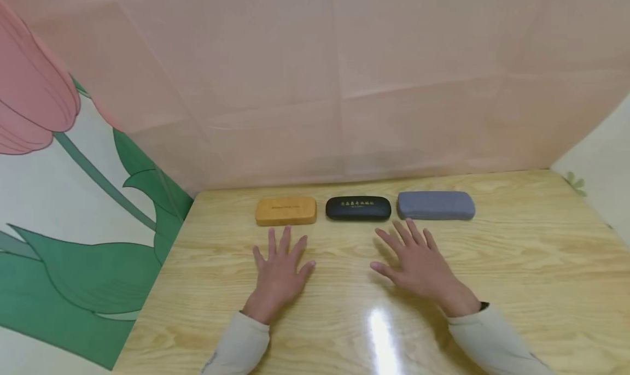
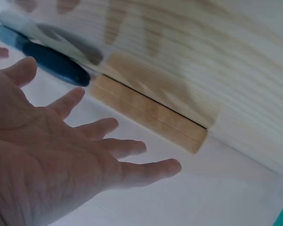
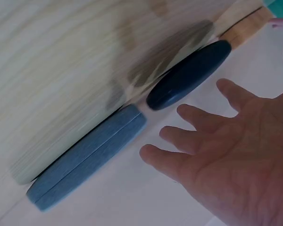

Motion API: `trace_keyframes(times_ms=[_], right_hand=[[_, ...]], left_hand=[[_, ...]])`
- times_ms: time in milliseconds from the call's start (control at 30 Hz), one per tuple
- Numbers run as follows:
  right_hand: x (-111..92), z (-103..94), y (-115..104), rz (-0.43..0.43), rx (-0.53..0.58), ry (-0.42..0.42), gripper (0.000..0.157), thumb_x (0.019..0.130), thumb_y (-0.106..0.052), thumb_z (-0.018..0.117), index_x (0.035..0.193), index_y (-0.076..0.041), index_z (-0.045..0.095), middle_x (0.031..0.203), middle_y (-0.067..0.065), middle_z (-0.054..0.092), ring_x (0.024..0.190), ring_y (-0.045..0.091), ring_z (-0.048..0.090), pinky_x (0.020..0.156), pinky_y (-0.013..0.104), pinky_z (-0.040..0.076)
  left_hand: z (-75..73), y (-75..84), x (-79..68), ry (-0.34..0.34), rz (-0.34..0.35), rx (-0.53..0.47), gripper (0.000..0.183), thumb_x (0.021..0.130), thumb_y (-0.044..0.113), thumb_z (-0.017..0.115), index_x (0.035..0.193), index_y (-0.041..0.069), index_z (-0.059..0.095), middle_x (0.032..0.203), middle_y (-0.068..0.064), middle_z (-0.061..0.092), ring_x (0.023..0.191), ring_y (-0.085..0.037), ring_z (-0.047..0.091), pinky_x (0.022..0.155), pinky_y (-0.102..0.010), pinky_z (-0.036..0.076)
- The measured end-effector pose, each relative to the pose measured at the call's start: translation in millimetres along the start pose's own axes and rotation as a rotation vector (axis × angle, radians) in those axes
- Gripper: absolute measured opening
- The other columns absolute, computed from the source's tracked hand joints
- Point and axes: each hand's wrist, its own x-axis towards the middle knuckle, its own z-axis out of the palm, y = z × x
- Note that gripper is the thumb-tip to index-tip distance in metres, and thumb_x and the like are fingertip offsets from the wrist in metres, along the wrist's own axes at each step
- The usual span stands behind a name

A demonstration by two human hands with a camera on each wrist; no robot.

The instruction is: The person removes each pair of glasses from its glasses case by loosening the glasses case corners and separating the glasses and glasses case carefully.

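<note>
From my remote place, in the head view, I count one yellow case (image 1: 285,211), one black case (image 1: 358,209) and one blue case (image 1: 436,205), which makes three cases altogether. I count also one left hand (image 1: 279,275) and one right hand (image 1: 422,264), so two hands, and on each of them five fingers (image 1: 285,240), ten in sum. There are two sleeves (image 1: 241,342). Of the larger things, I can count one counter (image 1: 339,287) and one cloth (image 1: 394,101).

Pale off-white sleeves (image 1: 240,343) reach both wrists (image 1: 258,308), leaving left hand (image 1: 279,278) and right hand (image 1: 419,263) bare; a black band (image 1: 484,305) shows beside the right cuff (image 1: 466,319)
</note>
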Motion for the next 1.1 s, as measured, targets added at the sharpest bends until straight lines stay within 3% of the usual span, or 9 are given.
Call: trace_keyframes(times_ms=[267,500,800,1100], right_hand=[[16,12.0,-20,-0.053,-0.010,0.006,0.074,0.092,-0.065,0.054,0.152,-0.023,0.042,0.160,0.019,0.032,0.151,0.044,0.017,0.118,0.068,0.017],[33,22.6,-46,-0.122,-0.048,0.006,0.070,0.092,-0.058,0.059,0.149,-0.020,0.046,0.156,0.018,0.040,0.150,0.041,0.025,0.119,0.060,0.024],[53,30.3,-69,-0.182,-0.025,0.022,0.066,0.093,-0.052,0.063,0.145,-0.014,0.050,0.152,0.019,0.044,0.147,0.041,0.031,0.118,0.058,0.030],[77,38.4,-84,-0.164,0.029,0.002,0.066,0.094,-0.051,0.061,0.147,-0.015,0.047,0.154,0.018,0.042,0.148,0.039,0.029,0.119,0.057,0.028]], left_hand=[[-4.4,-24.3,12.2,0.056,-0.015,0.046,0.061,0.099,0.056,0.049,0.153,0.029,0.039,0.168,-0.011,0.015,0.154,-0.045,0.002,0.110,-0.081,0.009],[-10.6,-47.2,22.6,0.064,-0.029,0.060,0.064,0.100,0.052,0.050,0.155,0.024,0.034,0.166,-0.014,0.017,0.153,-0.045,0.004,0.112,-0.078,0.013],[-16.0,-64.1,34.7,0.101,-0.049,-0.060,0.064,0.100,0.047,0.053,0.154,0.019,0.032,0.164,-0.015,0.021,0.153,-0.044,0.010,0.116,-0.073,0.015],[-18.0,-74.5,47.7,0.126,-0.054,-0.112,0.066,0.099,0.045,0.056,0.152,0.012,0.034,0.161,-0.017,0.026,0.151,-0.043,0.016,0.117,-0.068,0.022]])
